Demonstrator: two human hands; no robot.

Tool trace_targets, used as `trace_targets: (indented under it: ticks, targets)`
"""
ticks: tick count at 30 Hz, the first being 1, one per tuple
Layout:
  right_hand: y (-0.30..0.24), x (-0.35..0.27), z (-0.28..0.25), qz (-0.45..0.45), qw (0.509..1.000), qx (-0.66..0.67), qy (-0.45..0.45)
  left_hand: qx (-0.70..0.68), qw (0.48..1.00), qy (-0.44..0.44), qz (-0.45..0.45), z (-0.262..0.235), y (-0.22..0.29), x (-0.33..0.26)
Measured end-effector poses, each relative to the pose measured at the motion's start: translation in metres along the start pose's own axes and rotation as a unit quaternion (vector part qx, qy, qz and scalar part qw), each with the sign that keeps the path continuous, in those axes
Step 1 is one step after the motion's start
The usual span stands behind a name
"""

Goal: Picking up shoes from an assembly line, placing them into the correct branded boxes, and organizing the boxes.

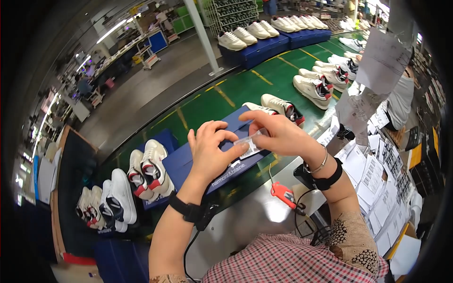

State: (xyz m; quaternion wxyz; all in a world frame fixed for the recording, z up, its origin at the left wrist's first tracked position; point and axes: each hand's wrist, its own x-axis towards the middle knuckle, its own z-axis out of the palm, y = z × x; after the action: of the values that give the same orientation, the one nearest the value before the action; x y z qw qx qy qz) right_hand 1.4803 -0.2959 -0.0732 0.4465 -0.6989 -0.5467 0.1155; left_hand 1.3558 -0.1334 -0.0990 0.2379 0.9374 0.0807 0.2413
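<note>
A small white printed label [251, 146] is stretched between my two hands, just over the front edge of a closed blue shoebox [179, 162]. My left hand [207, 152] pinches its left end with thumb and forefinger, while the other fingers arch over the lid. At the label's right end, my right hand [282, 135] has thumb and forefinger closed on it. Whether the label touches the box, I cannot tell. Behind the box, partly hidden by my right hand, stands a pair of cream sneakers [278, 103] with dark and red lining.
Cream and white sneakers [152, 165] stand at the left, some on blue boxes. More sneakers [312, 89] line the green conveyor belt [188, 113] toward the far right. An orange-red cutter [283, 193] lies on the metal ledge. Label sheets [373, 174] pile up at right; another person is beyond.
</note>
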Motion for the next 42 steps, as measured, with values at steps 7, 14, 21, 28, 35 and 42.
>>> trace_targets:
  ticks: [7,14,21,28,35,42]
  targets:
    - [0.012,0.004,0.016,-0.044,0.996,-0.035,0.075,-0.032,0.999,0.006,-0.026,0.003,-0.001,-0.005]
    - [0.001,0.014,0.012,0.032,0.997,-0.058,0.043,0.003,1.000,0.006,0.019,-0.001,-0.008,-0.007]
    - [0.007,0.028,0.008,0.026,0.997,-0.052,-0.057,0.040,0.998,-0.035,0.025,-0.009,-0.009,-0.010]
    - [0.016,0.033,0.007,0.020,0.993,-0.025,-0.114,0.058,0.998,-0.020,0.029,-0.007,-0.007,-0.010]
    - [0.019,0.034,0.011,-0.004,0.995,-0.016,-0.097,0.064,0.997,-0.007,0.029,-0.008,-0.011,-0.010]
    - [0.015,0.017,0.031,-0.111,0.972,-0.199,0.064,0.116,0.993,-0.011,0.025,-0.016,-0.011,-0.010]
